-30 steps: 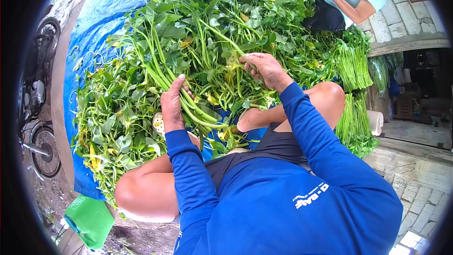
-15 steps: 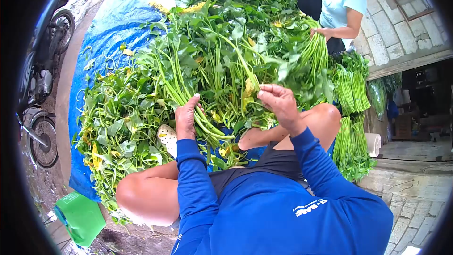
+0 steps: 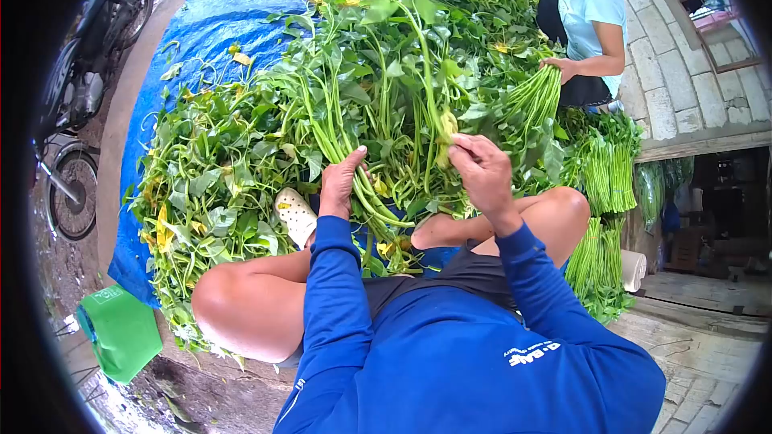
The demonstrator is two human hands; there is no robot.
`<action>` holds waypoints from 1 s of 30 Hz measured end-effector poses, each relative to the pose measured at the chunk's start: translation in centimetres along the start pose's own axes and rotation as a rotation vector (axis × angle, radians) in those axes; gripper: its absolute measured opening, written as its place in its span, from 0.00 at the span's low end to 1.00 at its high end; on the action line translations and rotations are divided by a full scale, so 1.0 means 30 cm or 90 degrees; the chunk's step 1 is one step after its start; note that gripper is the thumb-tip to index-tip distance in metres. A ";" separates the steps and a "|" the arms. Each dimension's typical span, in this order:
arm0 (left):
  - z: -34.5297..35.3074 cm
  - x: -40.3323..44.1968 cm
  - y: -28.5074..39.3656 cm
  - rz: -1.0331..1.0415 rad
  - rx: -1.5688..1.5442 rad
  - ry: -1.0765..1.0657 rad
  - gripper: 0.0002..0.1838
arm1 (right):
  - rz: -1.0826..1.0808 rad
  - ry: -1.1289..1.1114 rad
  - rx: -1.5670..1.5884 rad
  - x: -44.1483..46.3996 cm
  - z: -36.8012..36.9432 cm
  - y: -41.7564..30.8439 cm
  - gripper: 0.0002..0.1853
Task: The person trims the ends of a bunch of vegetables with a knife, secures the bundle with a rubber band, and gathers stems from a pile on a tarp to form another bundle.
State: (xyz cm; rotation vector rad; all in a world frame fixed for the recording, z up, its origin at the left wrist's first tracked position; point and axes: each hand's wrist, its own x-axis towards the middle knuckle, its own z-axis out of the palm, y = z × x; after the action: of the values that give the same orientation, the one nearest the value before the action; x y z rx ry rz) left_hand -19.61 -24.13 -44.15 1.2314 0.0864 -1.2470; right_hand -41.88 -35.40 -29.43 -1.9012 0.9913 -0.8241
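Note:
My left hand (image 3: pixel 339 186) is closed around a bunch of long leafy green stems (image 3: pixel 328 124) that look like water spinach, the leaves pointing away from me. To its right, my right hand (image 3: pixel 485 175) pinches the lower end of a single stem (image 3: pixel 429 72), where a yellowed leaf (image 3: pixel 447 130) hangs by the fingertips. Both hands are above a large heap of the same greens (image 3: pixel 229 153) spread in front of my crossed legs. The tips of my left fingers are partly hidden behind the bunch.
A co-worker (image 3: pixel 593 24) at upper right grips another bunch of stems (image 3: pixel 535 96). Tied bundles (image 3: pixel 609 173) are stacked at the right. Under the heap lies a blue tarp (image 3: pixel 205 32). A motorcycle (image 3: pixel 80 96) stands left, above a green container (image 3: pixel 121 333). My foot wears a white clog (image 3: pixel 295 217).
The view has shifted slightly. My right hand has swung its stem more upright, with the yellowed leaf still at the fingers. My left hand keeps its bunch.

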 end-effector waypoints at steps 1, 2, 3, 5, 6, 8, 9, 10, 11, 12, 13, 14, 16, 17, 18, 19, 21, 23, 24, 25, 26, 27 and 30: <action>0.001 0.002 -0.005 -0.002 -0.004 -0.004 0.19 | -0.026 -0.002 -0.047 0.015 0.035 -0.002 0.13; 0.002 0.004 -0.011 0.000 -0.018 -0.023 0.19 | -0.056 -0.032 -0.085 0.024 0.069 0.018 0.13; -0.005 0.015 -0.027 -0.007 -0.020 -0.038 0.22 | -0.067 -0.080 -0.123 0.020 0.107 0.017 0.14; -0.036 0.059 -0.067 -0.042 -0.010 -0.057 0.25 | -0.031 -0.225 -0.097 -0.020 0.194 0.077 0.15; -0.046 0.077 -0.099 -0.015 -0.058 -0.080 0.27 | 0.034 -0.248 -0.067 -0.052 0.237 0.108 0.15; -0.053 0.071 -0.103 0.019 0.006 -0.056 0.33 | 0.156 -0.286 -0.014 -0.083 0.300 0.148 0.15; -0.060 0.086 -0.121 0.033 0.014 -0.060 0.36 | 0.148 -0.298 -0.018 -0.085 0.314 0.144 0.16; -0.064 0.092 -0.146 0.065 -0.001 -0.043 0.40 | 0.142 -0.306 -0.024 -0.094 0.321 0.140 0.16; -0.079 0.104 -0.162 0.078 0.001 -0.055 0.39 | 0.138 -0.313 -0.031 -0.102 0.326 0.137 0.16; -0.074 0.089 -0.150 0.075 -0.005 -0.065 0.39 | 0.123 -0.311 -0.054 -0.108 0.333 0.138 0.17; -0.066 0.074 -0.139 0.072 -0.012 -0.075 0.39 | 0.131 -0.303 -0.051 -0.113 0.335 0.140 0.17; -0.057 0.063 -0.124 0.057 -0.024 -0.075 0.32 | 0.138 -0.295 -0.047 -0.116 0.338 0.142 0.17; -0.037 0.043 -0.098 0.071 0.045 -0.064 0.30 | 0.115 -0.253 -0.054 -0.128 0.347 0.147 0.16; -0.024 0.032 -0.088 0.078 0.079 -0.057 0.29 | 0.086 -0.217 -0.065 -0.139 0.349 0.149 0.14; -0.012 0.031 -0.085 0.068 0.044 -0.043 0.22 | 0.058 -0.179 -0.078 -0.149 0.349 0.153 0.13; -0.009 0.039 -0.088 0.070 0.039 -0.035 0.22 | 0.030 -0.141 -0.090 -0.158 0.347 0.157 0.11; 0.005 0.030 -0.079 0.076 0.029 -0.018 0.21 | 0.030 -0.126 -0.004 -0.169 0.319 0.153 0.07; 0.021 0.004 -0.055 0.054 -0.027 -0.005 0.15 | 0.118 -0.118 0.178 -0.186 0.284 0.127 0.06; 0.008 0.020 -0.058 0.051 -0.043 -0.004 0.15 | 0.105 -0.130 0.244 -0.196 0.265 0.121 0.05; -0.007 0.036 -0.058 0.049 -0.060 -0.004 0.15 | 0.095 -0.143 0.261 -0.207 0.240 0.112 0.05; -0.012 0.051 -0.064 0.049 -0.077 0.004 0.15 | 0.083 -0.155 0.277 -0.219 0.209 0.100 0.06; -0.017 0.059 -0.059 0.065 -0.070 -0.004 0.14 | 0.073 -0.167 0.293 -0.233 0.169 0.079 0.06; -0.021 0.047 -0.024 0.083 -0.110 -0.012 0.13 | 0.155 -0.175 0.307 -0.292 0.061 0.021 0.06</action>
State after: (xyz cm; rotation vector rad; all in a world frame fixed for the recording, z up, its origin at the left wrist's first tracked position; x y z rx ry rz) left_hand -19.24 -24.46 -45.78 1.0594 0.0963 -1.1130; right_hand -44.75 -27.42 -32.31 -1.4019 0.7526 -0.5746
